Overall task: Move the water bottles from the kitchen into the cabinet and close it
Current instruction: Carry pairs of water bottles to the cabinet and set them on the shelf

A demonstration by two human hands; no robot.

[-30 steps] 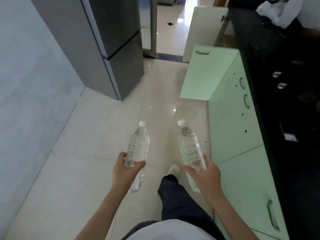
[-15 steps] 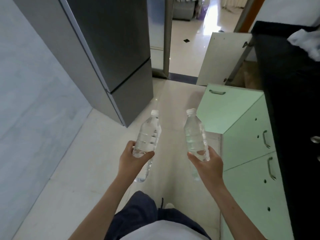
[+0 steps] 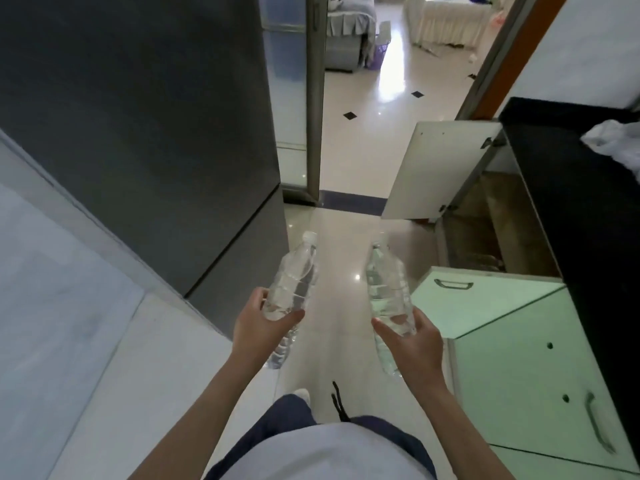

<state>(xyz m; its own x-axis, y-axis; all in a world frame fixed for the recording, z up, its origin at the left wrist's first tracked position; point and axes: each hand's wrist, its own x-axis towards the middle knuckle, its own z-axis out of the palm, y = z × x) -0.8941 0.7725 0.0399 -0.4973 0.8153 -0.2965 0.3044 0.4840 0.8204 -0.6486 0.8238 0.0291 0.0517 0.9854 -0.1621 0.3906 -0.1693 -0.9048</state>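
The person stands in the kitchen aisle with a water bottle in each hand. The left hand (image 3: 256, 327) wraps the lower body of the left bottle (image 3: 298, 271), and the right hand (image 3: 415, 341) wraps the lower body of the right bottle (image 3: 384, 282). Both bottles point caps-forward, well apart from each other.

The open cabinet (image 3: 491, 216) lies ahead on the right under the black counter (image 3: 571, 202). Its white door (image 3: 440, 171) is swung out into the aisle on the far side. A green door (image 3: 485, 306) juts out on the near side, just right of the right bottle.

The step in hand looks like the carry to that opening. To do it well, the person should pass left of the green door, between it and the grey fridge (image 3: 156, 133), then turn right and crouch. The firm grips should hold until each bottle stands upright inside, clear of the hinges.
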